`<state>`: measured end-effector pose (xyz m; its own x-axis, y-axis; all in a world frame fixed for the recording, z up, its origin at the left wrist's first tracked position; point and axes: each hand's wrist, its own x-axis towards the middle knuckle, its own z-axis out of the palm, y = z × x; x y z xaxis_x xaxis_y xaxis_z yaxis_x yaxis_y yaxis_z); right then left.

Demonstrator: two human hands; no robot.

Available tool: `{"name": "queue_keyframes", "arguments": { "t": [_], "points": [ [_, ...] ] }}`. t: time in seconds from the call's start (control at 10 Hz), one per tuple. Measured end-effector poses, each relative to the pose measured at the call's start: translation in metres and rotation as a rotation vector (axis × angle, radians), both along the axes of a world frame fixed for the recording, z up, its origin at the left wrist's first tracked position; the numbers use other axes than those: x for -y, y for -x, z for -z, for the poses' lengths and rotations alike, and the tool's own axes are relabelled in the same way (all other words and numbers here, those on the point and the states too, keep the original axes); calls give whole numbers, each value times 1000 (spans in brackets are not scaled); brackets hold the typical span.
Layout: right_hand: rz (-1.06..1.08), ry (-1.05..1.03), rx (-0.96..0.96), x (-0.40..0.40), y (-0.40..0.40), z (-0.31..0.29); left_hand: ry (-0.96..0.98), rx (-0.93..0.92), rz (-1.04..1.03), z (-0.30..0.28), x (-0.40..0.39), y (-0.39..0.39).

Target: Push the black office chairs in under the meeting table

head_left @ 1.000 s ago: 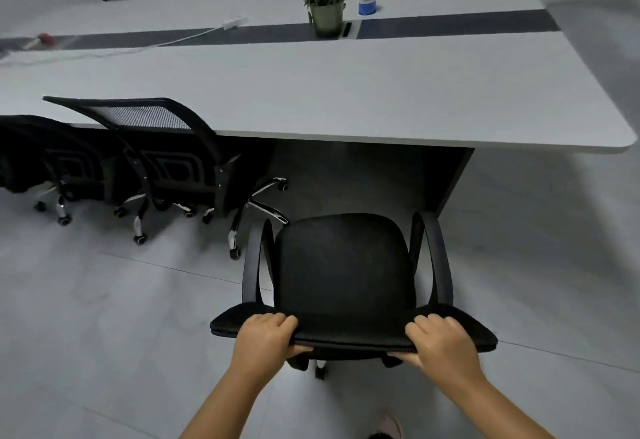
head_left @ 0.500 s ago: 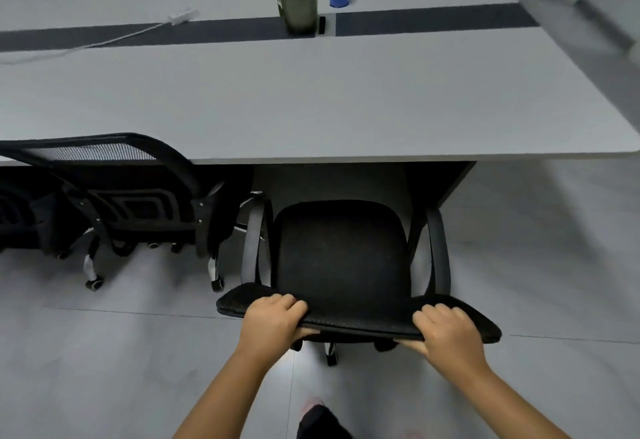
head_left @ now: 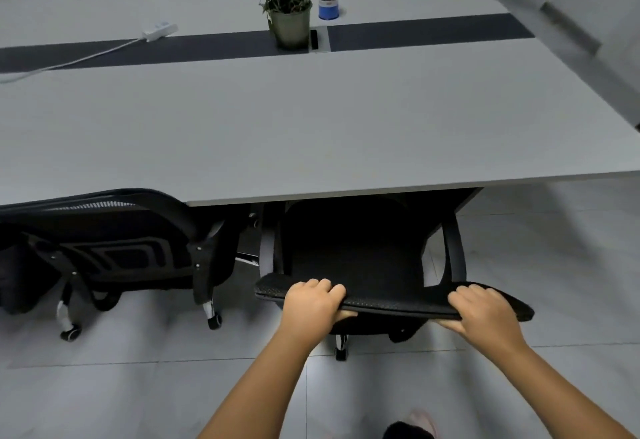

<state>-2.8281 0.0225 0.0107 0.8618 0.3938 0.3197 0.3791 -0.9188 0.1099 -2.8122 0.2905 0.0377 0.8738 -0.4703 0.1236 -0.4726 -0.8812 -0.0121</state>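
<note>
Legible text, labels, brands, numbers, signs: none. The one candidate is the pen cup (head_left: 328, 1), standing near the far edge of the table (head_left: 311, 120) just beside the potted plant (head_left: 287, 12). It bears a blue band with a pale patch, too small and blurred to tell whether it is print. The white power strip (head_left: 158, 30), toward the far left of the table, shows no readable marking.

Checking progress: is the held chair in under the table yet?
Partly in: the chair seat's front lies under the table edge; its backrest remains outside.
</note>
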Motion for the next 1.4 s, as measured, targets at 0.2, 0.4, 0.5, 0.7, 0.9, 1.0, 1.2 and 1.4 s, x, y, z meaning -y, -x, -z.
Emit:
{"name": "queue_keyframes", "arguments": {
  "t": [0.2,0.4,0.5,0.7,0.9,1.0,1.2,1.4],
  "points": [
    [-7,-68,32,12,-58,8,-77,-32,17,-2,12,-68],
    [31,-23,-93,39,-115,-2,-78,-308,33,6,42,-121],
    [26,-29,-136,58,-148,-7,-98,-323,26,8,62,-147],
    [3,-41,-147,104,-208,-9,-112,-364,28,6,105,-192],
    [35,-60,-151,117,-214,-3,-97,-163,49,-11,118,-194],
    [45,-104,-130,116,-212,-3,-93,-142,27,-9,120,-190],
    [25,-162,-212,109,-210,-7,24,-257,-45,-12,110,-189],
    [89,-192,-681,111,-222,-22,189,-524,-168,-11,98,-191]
  ]
}}
